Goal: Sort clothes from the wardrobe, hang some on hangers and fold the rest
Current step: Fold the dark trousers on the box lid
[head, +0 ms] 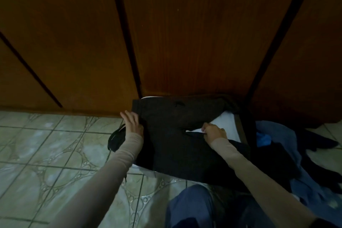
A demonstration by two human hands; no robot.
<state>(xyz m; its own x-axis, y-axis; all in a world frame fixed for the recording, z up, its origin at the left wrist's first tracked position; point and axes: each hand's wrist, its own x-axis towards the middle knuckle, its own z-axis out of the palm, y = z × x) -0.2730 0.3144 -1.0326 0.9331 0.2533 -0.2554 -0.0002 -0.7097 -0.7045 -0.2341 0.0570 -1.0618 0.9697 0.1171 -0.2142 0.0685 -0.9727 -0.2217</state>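
A pair of dark trousers (172, 135) lies spread on the tiled floor in front of the wooden wardrobe doors (185, 42). My left hand (132, 122) rests flat with straight fingers on the trousers' left edge near the waistband. My right hand (214, 132) pinches a fold of the dark cloth at the crotch, where the two legs part. White fabric (227, 124) shows under the trousers beside that hand.
A heap of blue and black clothes (288, 146) lies on the floor at the right. A black object with a cord (115, 139) sits left of my left wrist. My knee in blue trousers (190, 207) is at the bottom. Patterned tiles (46, 144) spread to the left.
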